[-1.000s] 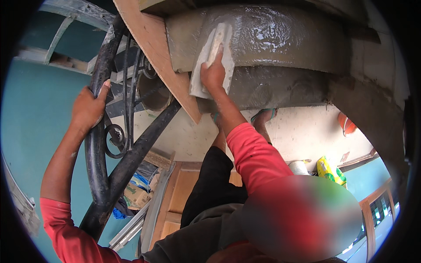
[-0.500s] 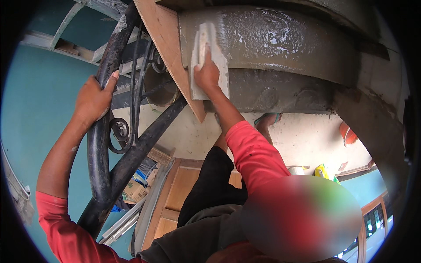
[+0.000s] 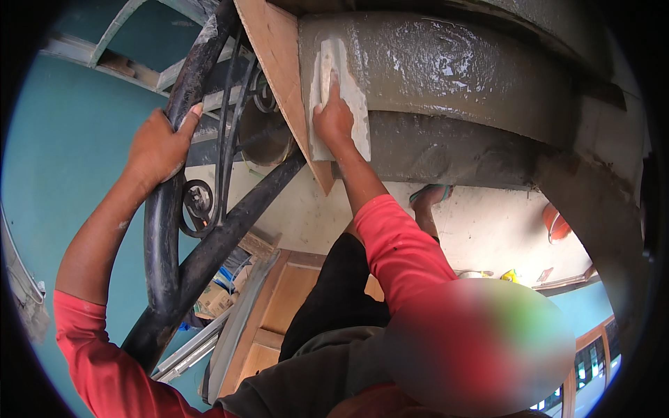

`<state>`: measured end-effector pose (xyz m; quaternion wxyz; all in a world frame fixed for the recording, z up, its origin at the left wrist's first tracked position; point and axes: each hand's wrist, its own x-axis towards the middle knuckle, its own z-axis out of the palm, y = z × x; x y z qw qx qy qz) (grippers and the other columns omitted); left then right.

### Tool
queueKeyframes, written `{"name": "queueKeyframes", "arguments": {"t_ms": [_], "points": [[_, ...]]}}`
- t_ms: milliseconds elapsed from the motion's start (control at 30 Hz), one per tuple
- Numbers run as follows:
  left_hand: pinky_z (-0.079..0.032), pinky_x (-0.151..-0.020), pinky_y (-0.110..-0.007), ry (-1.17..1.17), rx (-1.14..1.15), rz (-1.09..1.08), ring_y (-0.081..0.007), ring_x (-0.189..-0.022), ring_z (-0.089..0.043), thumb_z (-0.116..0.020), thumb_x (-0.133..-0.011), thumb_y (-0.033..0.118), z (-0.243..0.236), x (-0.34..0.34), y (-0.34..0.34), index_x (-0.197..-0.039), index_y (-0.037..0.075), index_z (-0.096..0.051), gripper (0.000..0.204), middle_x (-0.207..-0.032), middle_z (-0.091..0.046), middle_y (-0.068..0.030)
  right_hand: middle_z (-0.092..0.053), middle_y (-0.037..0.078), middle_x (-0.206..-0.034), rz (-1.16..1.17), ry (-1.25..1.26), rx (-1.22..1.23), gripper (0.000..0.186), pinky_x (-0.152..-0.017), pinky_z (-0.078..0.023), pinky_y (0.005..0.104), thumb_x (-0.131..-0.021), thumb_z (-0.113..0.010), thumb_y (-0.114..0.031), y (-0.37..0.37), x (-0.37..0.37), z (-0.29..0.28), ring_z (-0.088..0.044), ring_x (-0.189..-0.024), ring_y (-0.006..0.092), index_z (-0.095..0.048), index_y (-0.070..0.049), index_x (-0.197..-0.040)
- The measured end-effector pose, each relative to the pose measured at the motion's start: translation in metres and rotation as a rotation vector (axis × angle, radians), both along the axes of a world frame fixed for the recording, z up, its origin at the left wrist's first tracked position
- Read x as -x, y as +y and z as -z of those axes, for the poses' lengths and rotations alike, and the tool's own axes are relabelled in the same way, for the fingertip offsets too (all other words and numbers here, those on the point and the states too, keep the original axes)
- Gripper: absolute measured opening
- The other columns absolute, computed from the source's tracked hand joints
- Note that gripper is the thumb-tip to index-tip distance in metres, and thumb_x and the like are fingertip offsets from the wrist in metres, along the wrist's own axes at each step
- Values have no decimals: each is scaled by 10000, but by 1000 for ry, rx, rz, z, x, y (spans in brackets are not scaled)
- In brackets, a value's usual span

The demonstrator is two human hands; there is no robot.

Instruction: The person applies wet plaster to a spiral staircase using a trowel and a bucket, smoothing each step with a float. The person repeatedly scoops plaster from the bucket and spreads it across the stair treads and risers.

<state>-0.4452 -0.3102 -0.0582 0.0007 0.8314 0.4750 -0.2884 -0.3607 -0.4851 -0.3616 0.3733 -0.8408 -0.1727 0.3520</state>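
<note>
My left hand (image 3: 157,148) is wrapped round a thick black metal rail tube (image 3: 162,251), thumb along its side. With my right hand (image 3: 334,124) I grip the handle of a pale, mortar-smeared plastering float (image 3: 358,132). Its blade lies over the left end of a curved step (image 3: 481,66) coated in wet grey cement. The surface shines with water to the right of the float. Close along the blade's left side stands a plywood board (image 3: 279,76), slanting down to a point. What touches the blade's underside is hidden.
Scrolled ironwork (image 3: 198,202) joins the rail tubes. Below the steps lie a pale floor (image 3: 481,230), an orange-red bucket (image 3: 555,223) and a wooden door panel (image 3: 289,299). A teal wall (image 3: 77,160) rises at left. A blurred patch covers the lower right.
The view has shifted a little, so the rail and board sit farther right. My right hand has slid the float slightly left along the step, nearer the board. My left hand keeps its hold.
</note>
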Motion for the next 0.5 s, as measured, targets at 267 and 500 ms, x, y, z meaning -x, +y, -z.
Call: {"name": "queueKeyframes", "arguments": {"t_ms": [267, 500], "points": [[-519, -890, -496, -19, 24, -49, -497, -967, -681, -514, -936, 724, 1, 1, 0, -1037, -157, -602, 891, -965, -669, -374, -668, 271, -1042, 80, 72, 20, 926, -896, -502, 518, -879, -661, -125, -14, 19, -3, -658, -985, 448, -142, -197, -1642], [-505, -918, -471, 27, 55, -40, -465, -992, -685, -504, -931, 743, -1, -9, 1, -1150, -175, -593, 948, -993, -674, -357, -690, 271, -1030, -25, 34, 34, 920, -866, -515, 514, -873, -655, -124, -20, 12, 4, -669, -951, 458, -147, -177, -1638]]}}
